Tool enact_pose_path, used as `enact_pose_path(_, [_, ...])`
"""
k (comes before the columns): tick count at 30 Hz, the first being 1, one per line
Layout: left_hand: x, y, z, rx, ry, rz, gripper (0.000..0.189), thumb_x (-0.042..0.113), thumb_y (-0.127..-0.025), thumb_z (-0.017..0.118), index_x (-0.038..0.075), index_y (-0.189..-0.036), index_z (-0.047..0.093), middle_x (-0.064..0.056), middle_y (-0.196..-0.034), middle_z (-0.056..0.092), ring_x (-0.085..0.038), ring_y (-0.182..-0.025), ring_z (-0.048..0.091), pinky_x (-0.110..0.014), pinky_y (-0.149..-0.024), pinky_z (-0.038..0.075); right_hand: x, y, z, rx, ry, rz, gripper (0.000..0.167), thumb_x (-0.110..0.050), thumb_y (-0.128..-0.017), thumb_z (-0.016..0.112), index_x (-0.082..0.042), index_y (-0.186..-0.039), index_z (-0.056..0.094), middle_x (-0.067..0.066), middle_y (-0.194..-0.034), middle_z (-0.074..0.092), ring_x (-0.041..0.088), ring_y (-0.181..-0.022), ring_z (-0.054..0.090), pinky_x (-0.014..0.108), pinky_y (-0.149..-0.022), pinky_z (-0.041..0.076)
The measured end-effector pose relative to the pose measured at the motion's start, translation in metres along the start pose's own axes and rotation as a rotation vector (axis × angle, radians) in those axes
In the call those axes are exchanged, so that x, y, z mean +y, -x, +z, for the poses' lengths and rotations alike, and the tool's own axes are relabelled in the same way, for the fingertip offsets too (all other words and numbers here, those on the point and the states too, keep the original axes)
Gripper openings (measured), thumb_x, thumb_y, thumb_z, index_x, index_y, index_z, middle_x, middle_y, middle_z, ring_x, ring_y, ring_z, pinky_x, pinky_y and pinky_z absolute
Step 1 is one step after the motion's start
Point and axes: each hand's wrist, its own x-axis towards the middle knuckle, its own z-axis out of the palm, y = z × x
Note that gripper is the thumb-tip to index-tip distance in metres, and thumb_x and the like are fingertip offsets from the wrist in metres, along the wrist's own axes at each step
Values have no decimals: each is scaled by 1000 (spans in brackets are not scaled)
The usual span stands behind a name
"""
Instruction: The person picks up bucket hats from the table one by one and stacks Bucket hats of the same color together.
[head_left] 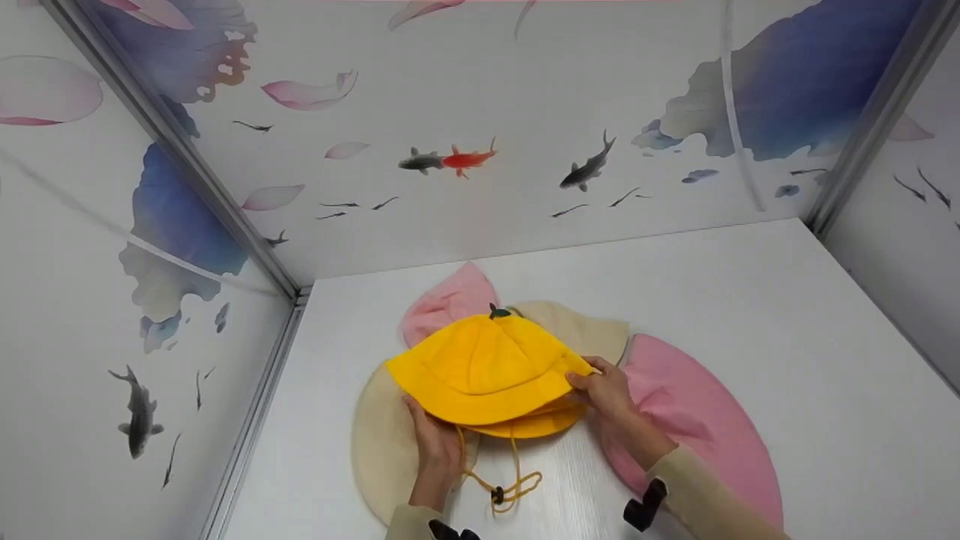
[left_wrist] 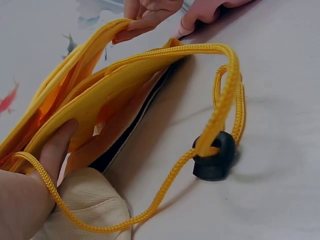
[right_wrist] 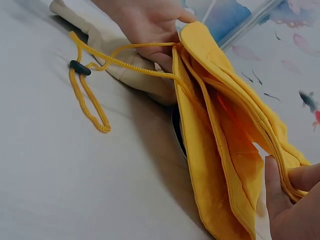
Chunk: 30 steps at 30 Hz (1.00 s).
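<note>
Head view: left hand (head_left: 435, 442) and right hand (head_left: 606, 388) pinch yellow cloth bucket hat (head_left: 487, 360) by brim, between beige cloth hat (head_left: 381, 442) and pink cloth hat (head_left: 712, 427); keep tension even, yellow braided cord (left_wrist: 200, 48) clear.

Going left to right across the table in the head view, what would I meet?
Left cream hat, yellow hat, right hand, big pink hat.

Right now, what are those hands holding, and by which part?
A yellow hat, by its brim: the right hand pinches its right side, the left hand holds its left side.
</note>
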Motion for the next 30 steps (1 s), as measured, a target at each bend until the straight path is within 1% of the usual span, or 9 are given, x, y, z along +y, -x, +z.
enact_pose_path(4, [0, 0, 0, 10, -20, 6, 83, 69, -98, 15, 18, -162, 2, -5, -168, 13, -21, -156, 11, -41, -129, 8, 3, 0, 1, 15, 94, -25, 39, -5, -94, 66, 3, -131, 56, 20, -118, 63, 18, -82, 66, 27, -76, 61])
enact_pose_path(8, [0, 0, 2, 20, -73, -13, 83, 65, -101, 27, 14, -162, 6, -8, -167, 16, -21, -155, 15, -41, -129, 11, 4, 1, 1, 54, 234, -81, 36, -7, -93, 68, 2, -127, 60, 20, -121, 62, 22, -94, 60, 24, -83, 58])
enact_pose_path(10, [1, -1, 3, 43, -113, -33, 78, 59, -102, 38, 12, -160, 15, -8, -164, 25, -19, -150, 25, -39, -127, 18, 5, 1, 2, 68, 290, -104, 35, -7, -92, 68, 3, -125, 61, 20, -120, 62, 24, -97, 57, 22, -83, 54])
enact_pose_path(13, [1, -1, 4, 87, -202, -44, 67, 43, -103, 52, 7, -154, 29, -10, -155, 40, -15, -138, 42, -35, -122, 32, 6, 0, 1, 62, 341, -114, 35, -7, -92, 69, 5, -124, 61, 21, -119, 63, 26, -99, 56, 22, -83, 53])
enact_pose_path(17, [-1, 2, 5, 135, -304, -46, 63, 27, -100, 62, 4, -150, 31, -12, -148, 46, -14, -127, 51, -30, -115, 42, 6, -1, 1, 37, 384, -116, 35, -5, -90, 69, 7, -123, 61, 22, -118, 63, 26, -98, 57, 26, -85, 55])
enact_pose_path(19, [-2, 3, 4, 121, -329, -50, 64, 22, -98, 64, 3, -149, 31, -12, -145, 48, -15, -123, 53, -27, -109, 47, 6, -1, 1, 33, 407, -129, 36, -2, -88, 69, 8, -121, 61, 22, -115, 63, 26, -97, 57, 26, -84, 55])
enact_pose_path(22, [-3, 5, 4, 107, -353, -69, 65, 20, -96, 68, 4, -148, 32, -13, -142, 49, -15, -117, 55, -26, -103, 52, 5, -3, 2, 27, 441, -134, 39, 0, -85, 69, 10, -121, 60, 24, -115, 63, 29, -97, 57, 31, -88, 55])
enact_pose_path(28, [-3, 7, 4, 82, -425, -93, 68, 22, -95, 70, 7, -148, 31, -14, -143, 47, -16, -115, 55, -28, -100, 54, 5, -4, 3, -10, 482, -90, 49, 2, -83, 66, 7, -131, 55, 24, -129, 57, 33, -109, 54, 44, -105, 50])
enact_pose_path(30, [-3, 7, 3, 67, -442, -107, 69, 22, -94, 71, 7, -148, 31, -13, -141, 49, -15, -112, 57, -26, -93, 56, 5, -5, 4, -21, 486, -83, 52, 3, -82, 66, 6, -133, 54, 24, -131, 56, 33, -110, 54, 45, -106, 49])
